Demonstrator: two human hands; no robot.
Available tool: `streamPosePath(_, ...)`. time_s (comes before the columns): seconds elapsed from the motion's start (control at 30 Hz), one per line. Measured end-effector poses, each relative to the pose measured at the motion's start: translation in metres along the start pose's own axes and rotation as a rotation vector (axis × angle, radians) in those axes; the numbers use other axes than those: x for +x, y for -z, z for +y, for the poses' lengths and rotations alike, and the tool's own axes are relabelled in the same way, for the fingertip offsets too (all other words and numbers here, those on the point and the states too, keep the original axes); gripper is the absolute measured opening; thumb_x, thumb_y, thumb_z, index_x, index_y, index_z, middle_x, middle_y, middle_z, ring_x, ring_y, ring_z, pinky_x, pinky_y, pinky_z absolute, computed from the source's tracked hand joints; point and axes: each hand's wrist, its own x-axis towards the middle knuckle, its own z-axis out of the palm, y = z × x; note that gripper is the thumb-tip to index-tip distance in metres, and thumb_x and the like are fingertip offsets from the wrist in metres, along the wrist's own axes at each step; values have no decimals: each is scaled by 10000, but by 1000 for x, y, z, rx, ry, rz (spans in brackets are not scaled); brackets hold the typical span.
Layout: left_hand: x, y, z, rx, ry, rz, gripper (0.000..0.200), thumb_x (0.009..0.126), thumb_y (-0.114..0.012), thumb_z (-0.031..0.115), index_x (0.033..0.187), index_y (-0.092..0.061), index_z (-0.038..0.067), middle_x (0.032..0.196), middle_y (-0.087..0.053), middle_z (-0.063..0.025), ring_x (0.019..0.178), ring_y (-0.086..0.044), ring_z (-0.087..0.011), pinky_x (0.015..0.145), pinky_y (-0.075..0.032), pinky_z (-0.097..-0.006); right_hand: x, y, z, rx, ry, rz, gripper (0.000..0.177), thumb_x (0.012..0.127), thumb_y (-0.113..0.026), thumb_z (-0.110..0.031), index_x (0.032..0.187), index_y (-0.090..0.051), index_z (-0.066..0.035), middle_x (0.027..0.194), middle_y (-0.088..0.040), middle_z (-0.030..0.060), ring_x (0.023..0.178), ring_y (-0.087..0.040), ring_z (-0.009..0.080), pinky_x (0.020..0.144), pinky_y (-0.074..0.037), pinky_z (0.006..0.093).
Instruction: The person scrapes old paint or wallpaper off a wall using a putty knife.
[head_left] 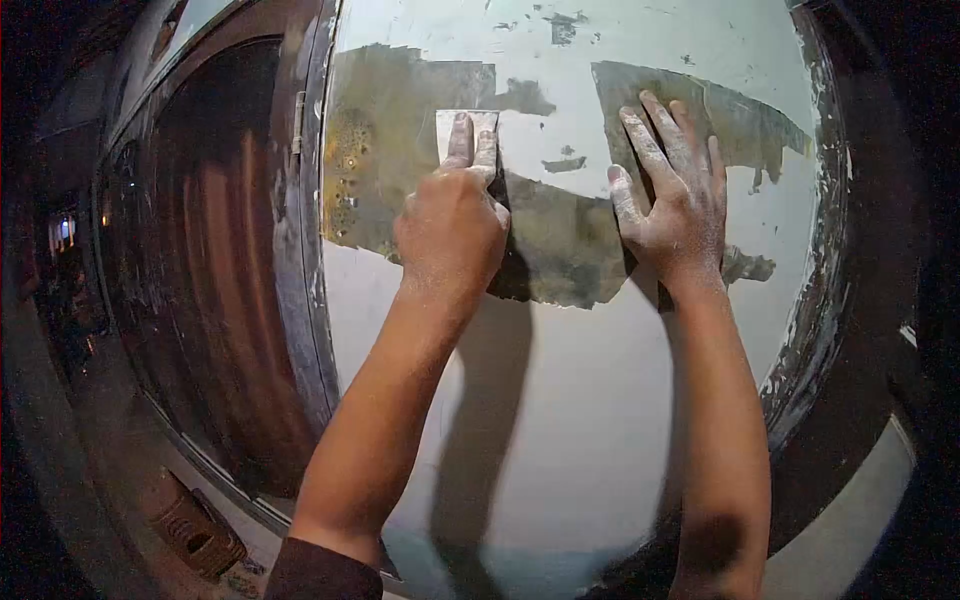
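Grips a scraper [447, 135] in the left hand [452, 225], fist closed over the handle, handle hidden under the palm; stretches two fingers [461, 140] straight up the back of the blade; presses the blade flat to the wall [560, 420], high up, at the top edge of a dark bare patch [565, 250] in the pale coat; sets the right hand [675, 205] flat on the same wall, just right of the scraper and apart from it, palm down, fingers open and spread, tips pointing up and a little left, over another dark strip [745, 125] of the patch; holds nothing in that hand; shows pale dust on both hands, thickest on the right knuckles and fingers; reaches up with both forearms from the lower edge of the view, left with a dark sleeve [320, 572] at the elbow, right bare; throws a broad grey shadow [490, 420] down the wall under the left arm, a narrower one beside the right; faces a smooth pale surface below the patch, flecked and chipped near the top; finds a dark, paint-smeared frame [310, 300] at the wall's left edge; beyond it, a dim reddish-brown wooden panel [215, 280]; low at the left, on the floor, a few reddish bricks [195, 530], well apart from the hands; at the right, a second dark, paint-flecked edge [825, 260] by the wall.
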Motion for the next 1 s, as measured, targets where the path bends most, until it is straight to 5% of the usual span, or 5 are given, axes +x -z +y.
streamPosePath(0.2,3,-7,-10,-3,-56,64,617,837,-601,28,1435,-657,170,1585,-524,-49,1148,-699,-389,1010,-565,-463,1,2,-1,20,-11,6,555,978,-624,-399,1508,-581,-241,1652,-450,-13,1553,-355,240,1311,-186,536)
streamPosePath(0.57,-63,-18,-19,-165,-111,79,588,778,-613,-21,1354,-705,58,1585,-503,-155,1203,-686,-377,1026,-549,-414,-1,-3,2,3,18,51,548,993,-598,-422,1514,-569,-255,1642,-459,-25,1539,-370,224,1306,-202,535)
streamPosePath(0.77,-52,-16,-13,-122,-39,73,577,765,-596,-19,1314,-732,98,1584,-509,-73,1150,-706,-360,983,-566,-425,-2,-5,3,3,18,43,551,996,-597,-425,1520,-566,-256,1651,-449,-32,1550,-353,214,1317,-179,526)
streamPosePath(0.97,-38,-15,-12,-54,-60,64,567,776,-589,-7,1312,-736,102,1554,-539,-80,1083,-725,-378,962,-576,-446,-1,0,1,31,16,38,563,977,-620,-413,1515,-573,-254,1644,-460,-24,1544,-364,221,1307,-197,536)
streamPosePath(1.0,-34,-15,-12,-71,-77,101,373,808,-617,30,1152,-754,68,1309,-634,-154,1015,-723,-410,906,-582,-491,0,-1,1,32,19,43,560,978,-621,-408,1514,-575,-253,1643,-461,-23,1542,-368,223,1305,-201,537)
